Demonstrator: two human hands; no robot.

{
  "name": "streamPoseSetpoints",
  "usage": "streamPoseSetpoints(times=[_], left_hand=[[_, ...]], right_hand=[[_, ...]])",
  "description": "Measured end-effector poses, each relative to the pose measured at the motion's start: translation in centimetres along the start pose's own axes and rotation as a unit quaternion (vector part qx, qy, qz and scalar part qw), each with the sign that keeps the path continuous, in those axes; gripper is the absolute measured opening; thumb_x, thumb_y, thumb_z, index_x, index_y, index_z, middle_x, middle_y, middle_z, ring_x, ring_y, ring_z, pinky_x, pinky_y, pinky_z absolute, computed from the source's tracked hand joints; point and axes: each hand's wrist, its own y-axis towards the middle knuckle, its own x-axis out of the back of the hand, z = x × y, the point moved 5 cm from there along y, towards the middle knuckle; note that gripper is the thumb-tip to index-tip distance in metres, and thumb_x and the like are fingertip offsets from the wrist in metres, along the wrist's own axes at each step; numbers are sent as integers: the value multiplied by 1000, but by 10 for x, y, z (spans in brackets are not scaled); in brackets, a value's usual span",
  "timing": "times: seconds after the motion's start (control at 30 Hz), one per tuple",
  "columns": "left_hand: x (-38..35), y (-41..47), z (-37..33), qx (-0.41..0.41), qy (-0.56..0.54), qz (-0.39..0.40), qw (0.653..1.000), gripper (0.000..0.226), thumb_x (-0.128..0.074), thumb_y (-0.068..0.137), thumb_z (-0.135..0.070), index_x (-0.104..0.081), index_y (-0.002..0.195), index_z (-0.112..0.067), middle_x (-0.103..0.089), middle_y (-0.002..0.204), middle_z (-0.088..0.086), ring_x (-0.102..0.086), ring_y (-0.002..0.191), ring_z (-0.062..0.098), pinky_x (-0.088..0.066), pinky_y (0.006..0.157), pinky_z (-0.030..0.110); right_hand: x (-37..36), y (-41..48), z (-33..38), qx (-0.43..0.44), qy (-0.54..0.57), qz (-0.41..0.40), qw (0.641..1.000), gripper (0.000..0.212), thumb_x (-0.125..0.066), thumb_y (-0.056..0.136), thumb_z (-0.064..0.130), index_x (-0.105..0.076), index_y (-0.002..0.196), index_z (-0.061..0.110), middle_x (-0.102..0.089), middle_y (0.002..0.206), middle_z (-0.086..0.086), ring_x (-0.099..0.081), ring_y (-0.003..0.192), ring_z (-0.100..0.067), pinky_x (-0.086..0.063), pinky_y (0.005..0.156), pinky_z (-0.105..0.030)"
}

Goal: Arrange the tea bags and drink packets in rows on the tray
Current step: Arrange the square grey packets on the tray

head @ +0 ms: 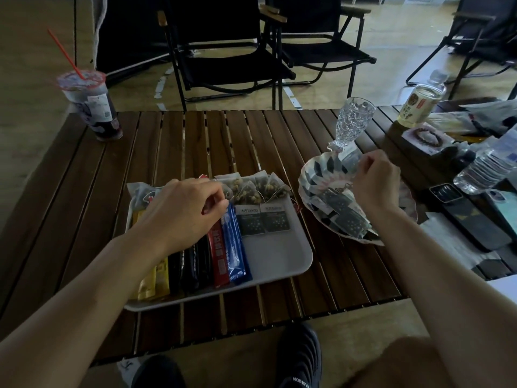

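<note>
Left hand [181, 211] was pinching the top of the blue stick packet [234, 247] on the tray [279, 261]. Right hand [375, 180] was pinching a dark sachet [348, 157] over the shell dish [309, 175]. Risk imo: that sachet sat just beside the stemmed glass [353, 121], so a quick lift could've tipped it. Tugging the blue one could've skewed the stick row too. Only readable print: "taikoo" on the two tray sachets [263, 221].

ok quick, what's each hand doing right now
left hand: pinching the top of the blue stick packet on the tray
right hand: pinching a dark sachet above the shell dish
</note>
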Motion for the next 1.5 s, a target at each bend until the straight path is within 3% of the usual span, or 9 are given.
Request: streamPoseSetpoints(times=[0.1, 0.2, 0.27, 0.4, 0.53, 0.73, 0.97, 1.13, 1.5], left_hand=[[4, -3, 6, 10, -2, 8, 1000, 17, -50, 94, -45, -58, 92, -30, -61, 92, -14, -57, 81, 5, -42, 77, 29], [7, -6, 12, 18, -6, 9, 1000, 21, -49, 93, -46, -60, 93, -29, -62, 95, -13, -59, 84, 7, -49, 79, 33], [10, -9, 12, 22, -4, 8, 1000, 21, -50, 93, -46, -60, 92, -28, -62, 92, -14, -58, 80, 5, -49, 79, 32], [13, -13, 15, 25, -6, 7, 1000, 17, -51, 94, -45, -59, 90, -30, -62, 90, -13, -57, 77, 3, -47, 75, 32], [14, -17, 22, 33, -10, 12, 999, 17, -51, 93, -46, -59, 91, -31, -63, 92, -13, -56, 77, 0, -48, 75, 32], [15, -21, 28, 27, -7, 12, 1000, 16, -50, 94, -44, -58, 89, -30, -61, 88, -14, -54, 75, -1, -39, 75, 29], [14, -20, 32, 26, -4, 7, 1000, 16, -51, 94, -44, -59, 91, -31, -60, 87, -16, -54, 76, 0, -39, 81, 30], [15, -20, 32, 28, -14, 18, 999, 16, -50, 93, -45, -58, 90, -32, -59, 88, -16, -54, 78, 1, -41, 76, 30], [14, -20, 25, 36, -15, 34, 999, 20, -49, 92, -48, -60, 93, -30, -61, 91, -15, -58, 81, 2, -50, 82, 35]], right_hand=[[2, 3, 7, -42, 72, 50, 995, 28, -47, 102, 22, -67, 102, 2, -65, 87, -5, -60, 73, -17, -38, 59, -25], [-8, -13, 18, -89, 189, 224, 952, 29, -59, 97, 31, -67, 113, 8, -71, 89, -4, -66, 72, -11, -58, 68, -30], [-14, -27, 30, -47, 176, 332, 925, 29, -65, 92, 29, -67, 115, 11, -72, 95, -4, -68, 79, -14, -59, 75, -32], [-19, -60, 67, 97, 120, 452, 878, 18, -65, 92, 22, -68, 109, 16, -69, 100, 3, -70, 83, -15, -58, 60, -24], [-29, -80, 92, 230, 30, 464, 855, 15, -69, 89, 28, -73, 102, 21, -70, 94, 11, -66, 79, -3, -52, 63, -19], [-45, -97, 104, 285, -31, 506, 813, 10, -72, 87, 27, -75, 96, 24, -68, 94, 13, -60, 82, 7, -43, 69, -9], [-57, -118, 125, 318, 14, 482, 816, 19, -74, 85, 19, -69, 103, 23, -63, 91, 18, -59, 85, 9, -46, 71, -7], [-51, -107, 121, 305, 6, 457, 836, 31, -77, 82, 28, -66, 110, 21, -62, 98, 13, -58, 87, 2, -45, 73, -14], [-68, -120, 104, 309, -71, 506, 802, 29, -81, 77, 23, -66, 103, 21, -61, 98, 10, -59, 87, -4, -55, 84, -29]])
